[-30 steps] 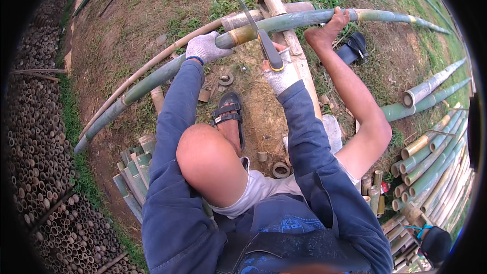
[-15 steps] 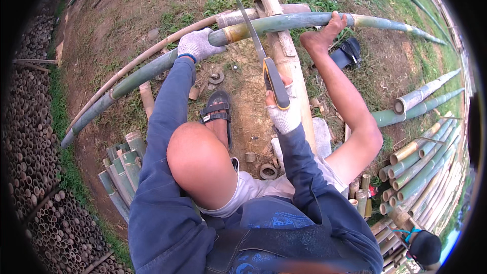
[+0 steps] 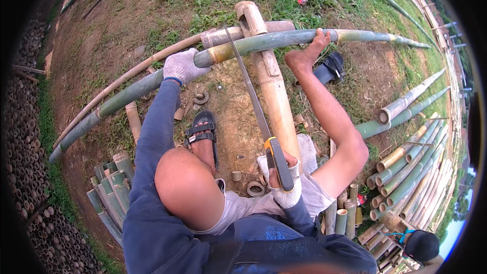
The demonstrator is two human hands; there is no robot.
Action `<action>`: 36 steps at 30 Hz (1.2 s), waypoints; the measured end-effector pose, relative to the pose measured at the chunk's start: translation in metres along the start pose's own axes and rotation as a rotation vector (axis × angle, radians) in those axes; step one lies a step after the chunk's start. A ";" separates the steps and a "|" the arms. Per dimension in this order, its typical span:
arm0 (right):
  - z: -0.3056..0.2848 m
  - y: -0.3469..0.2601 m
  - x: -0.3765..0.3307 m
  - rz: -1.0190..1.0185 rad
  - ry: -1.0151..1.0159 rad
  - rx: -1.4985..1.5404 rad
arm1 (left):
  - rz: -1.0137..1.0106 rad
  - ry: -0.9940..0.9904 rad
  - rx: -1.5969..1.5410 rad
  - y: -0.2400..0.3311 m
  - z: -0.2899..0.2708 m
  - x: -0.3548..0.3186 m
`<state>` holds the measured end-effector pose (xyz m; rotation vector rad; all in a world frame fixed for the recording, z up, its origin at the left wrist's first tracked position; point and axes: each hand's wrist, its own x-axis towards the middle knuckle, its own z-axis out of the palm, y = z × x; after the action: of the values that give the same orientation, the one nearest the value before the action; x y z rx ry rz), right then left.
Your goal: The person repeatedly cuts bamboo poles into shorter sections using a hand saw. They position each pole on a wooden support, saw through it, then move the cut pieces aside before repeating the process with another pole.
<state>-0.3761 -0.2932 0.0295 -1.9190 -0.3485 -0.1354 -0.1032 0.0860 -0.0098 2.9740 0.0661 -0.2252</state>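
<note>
A long green bamboo pole (image 3: 291, 39) lies across a thick upright-running bamboo support (image 3: 276, 91). My left hand (image 3: 183, 66), in a white knit glove, is closed round the pole left of the support. In my gloved right hand (image 3: 286, 172) is a handsaw (image 3: 251, 94), gripped by its black and yellow handle. The blade points away from me, its far part against the pole near a yellowish band, between my left hand and the support. My bare right foot (image 3: 307, 53) presses on the pole to the right of the support.
Cut bamboo lengths (image 3: 114, 187) lie left of my knee, and a bamboo stack (image 3: 416, 167) is at right. A black sandal (image 3: 329, 68) sits beyond my bare foot. Bamboo offcuts (image 3: 256, 189) litter the ground. Another person (image 3: 421, 246) in a dark cap is at lower right.
My right hand has drawn the saw back toward my body, so the blade's far part is now at the pole. My left hand still grips the pole. The whole view has shifted slightly.
</note>
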 end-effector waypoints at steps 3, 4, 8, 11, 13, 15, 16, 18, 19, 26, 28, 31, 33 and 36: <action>0.040 0.017 0.076 0.212 -0.002 0.247 | -0.004 0.009 -0.002 0.008 -0.003 -0.006; 0.055 0.030 0.113 0.202 -0.003 0.342 | -0.004 0.072 0.036 0.014 -0.004 -0.009; 0.068 0.058 0.135 0.221 -0.084 0.440 | -0.001 -0.012 -0.007 0.026 -0.018 -0.011; 0.044 0.054 0.063 0.164 -0.035 0.337 | -0.005 -0.022 0.028 0.022 -0.022 -0.012; 0.018 0.042 0.000 0.314 -0.126 0.539 | 0.036 -0.021 0.021 0.016 -0.022 -0.006; 0.001 0.022 -0.044 0.336 -0.046 0.533 | 0.042 -0.021 -0.002 0.012 -0.018 -0.002; -0.006 0.014 -0.055 0.312 -0.013 0.484 | 0.034 -0.005 -0.006 0.011 -0.014 -0.001; -0.009 0.004 -0.041 0.102 0.061 0.217 | 0.013 0.018 0.029 0.010 -0.010 -0.001; -0.003 0.004 -0.018 0.160 0.031 0.205 | 0.007 0.041 0.028 0.010 -0.009 -0.001; 0.063 0.049 0.123 0.094 -0.009 0.308 | -0.001 0.022 0.005 0.016 -0.018 -0.007; 0.054 0.047 0.085 0.184 -0.028 0.295 | -0.011 -0.032 0.001 0.017 -0.019 -0.009; 0.022 0.026 0.022 0.231 -0.040 0.515 | 0.048 -0.001 0.008 0.014 -0.020 -0.005; -0.004 0.003 -0.024 0.038 -0.029 0.153 | 0.015 -0.091 -0.007 0.009 -0.017 0.002; -0.014 -0.013 -0.037 0.086 -0.006 0.122 | 0.018 0.001 -0.026 0.001 -0.006 -0.002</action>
<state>-0.4140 -0.3083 0.0364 -1.8106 -0.2721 -0.0502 -0.1039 0.0856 -0.0040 2.9479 0.0426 -0.2187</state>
